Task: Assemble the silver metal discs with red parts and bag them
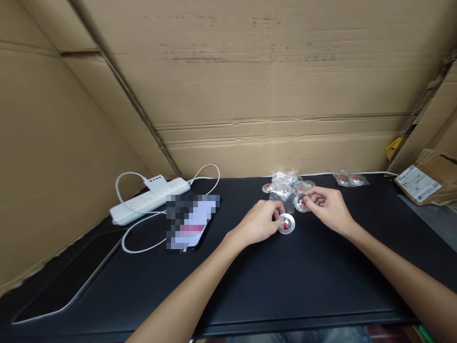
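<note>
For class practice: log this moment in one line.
left hand: holding round silvery red-marked metallic disc | right hand: holding similar disc

Looks softly, moderately lit; dims toward the upper left. Glints off bags (pixel 285 177) and discs (pixel 290 223) right of centre. Stretches toward the edges; breaks into coarse blocks over the phone (pixel 194 221), left of centre.

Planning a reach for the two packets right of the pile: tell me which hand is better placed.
Right, most likely. The right hand is nearer the packets; the left hand would have to reach past it. The right holds a disc, though, so it would probably need freeing first.
</note>
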Demonstrator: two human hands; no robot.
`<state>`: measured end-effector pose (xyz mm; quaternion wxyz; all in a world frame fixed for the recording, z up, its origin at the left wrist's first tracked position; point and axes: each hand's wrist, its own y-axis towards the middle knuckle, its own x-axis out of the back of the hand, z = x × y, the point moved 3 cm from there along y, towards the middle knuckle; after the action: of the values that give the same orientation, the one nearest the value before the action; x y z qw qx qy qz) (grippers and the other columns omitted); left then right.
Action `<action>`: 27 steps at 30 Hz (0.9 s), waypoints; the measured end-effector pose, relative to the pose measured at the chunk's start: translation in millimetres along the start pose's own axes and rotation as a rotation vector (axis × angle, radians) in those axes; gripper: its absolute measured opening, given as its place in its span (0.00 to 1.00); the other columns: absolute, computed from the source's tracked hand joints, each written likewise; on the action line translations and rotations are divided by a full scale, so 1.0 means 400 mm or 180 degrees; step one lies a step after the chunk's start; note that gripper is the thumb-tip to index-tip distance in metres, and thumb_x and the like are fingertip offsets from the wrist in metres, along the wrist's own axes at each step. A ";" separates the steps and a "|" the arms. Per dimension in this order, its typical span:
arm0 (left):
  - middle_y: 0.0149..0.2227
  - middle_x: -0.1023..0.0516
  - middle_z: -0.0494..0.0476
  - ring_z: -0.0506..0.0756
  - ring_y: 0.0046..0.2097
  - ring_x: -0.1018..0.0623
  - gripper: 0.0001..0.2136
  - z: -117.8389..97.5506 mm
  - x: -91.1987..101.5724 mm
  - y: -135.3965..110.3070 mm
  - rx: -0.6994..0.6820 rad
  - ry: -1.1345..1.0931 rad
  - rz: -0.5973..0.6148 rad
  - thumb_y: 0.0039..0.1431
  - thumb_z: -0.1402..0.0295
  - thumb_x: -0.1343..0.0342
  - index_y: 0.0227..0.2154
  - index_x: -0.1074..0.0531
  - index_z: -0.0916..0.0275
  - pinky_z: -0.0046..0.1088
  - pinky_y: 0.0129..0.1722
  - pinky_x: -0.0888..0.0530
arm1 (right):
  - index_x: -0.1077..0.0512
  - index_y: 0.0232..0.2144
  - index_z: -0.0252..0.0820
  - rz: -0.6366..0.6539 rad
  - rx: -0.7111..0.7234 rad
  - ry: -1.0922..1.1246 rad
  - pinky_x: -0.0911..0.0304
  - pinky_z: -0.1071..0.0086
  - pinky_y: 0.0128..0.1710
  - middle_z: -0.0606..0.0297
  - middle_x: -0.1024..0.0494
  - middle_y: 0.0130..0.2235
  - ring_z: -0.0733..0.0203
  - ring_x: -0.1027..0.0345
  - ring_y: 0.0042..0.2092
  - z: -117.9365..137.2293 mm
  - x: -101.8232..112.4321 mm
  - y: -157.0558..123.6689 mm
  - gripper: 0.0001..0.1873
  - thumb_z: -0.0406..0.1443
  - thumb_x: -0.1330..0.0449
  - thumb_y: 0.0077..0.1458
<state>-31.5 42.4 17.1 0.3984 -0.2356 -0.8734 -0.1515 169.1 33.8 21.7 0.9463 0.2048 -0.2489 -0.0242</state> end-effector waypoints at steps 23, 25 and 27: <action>0.23 0.21 0.55 0.54 0.23 0.21 0.11 -0.027 -0.011 0.005 0.0504 -0.1802 -0.0490 0.56 0.74 0.46 0.43 0.28 0.67 0.30 0.24 0.22 | 0.24 0.34 0.41 -0.0570 0.1236 -0.0530 0.34 0.69 0.27 0.66 0.24 0.25 0.64 0.32 0.24 0.087 -0.011 -0.049 0.07 0.34 0.42 0.60; 0.22 0.22 0.54 0.54 0.23 0.21 0.11 -0.032 -0.014 0.001 0.0424 -0.1701 -0.0450 0.56 0.74 0.46 0.43 0.28 0.66 0.29 0.24 0.22 | 0.24 0.36 0.41 -0.0592 0.1273 -0.0565 0.34 0.69 0.27 0.65 0.23 0.26 0.64 0.32 0.25 0.090 -0.011 -0.049 0.07 0.34 0.43 0.61; 0.23 0.22 0.53 0.54 0.24 0.21 0.10 -0.037 -0.016 -0.003 0.0344 -0.1611 -0.0403 0.57 0.73 0.46 0.41 0.27 0.66 0.28 0.24 0.22 | 0.24 0.36 0.40 -0.0578 0.1289 -0.0582 0.35 0.69 0.27 0.65 0.23 0.26 0.64 0.32 0.25 0.089 -0.012 -0.049 0.07 0.34 0.43 0.61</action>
<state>-19.3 32.9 21.7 0.1690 -0.1893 -0.9651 -0.0655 148.8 3.3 39.8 0.8534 0.4090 -0.3139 -0.0773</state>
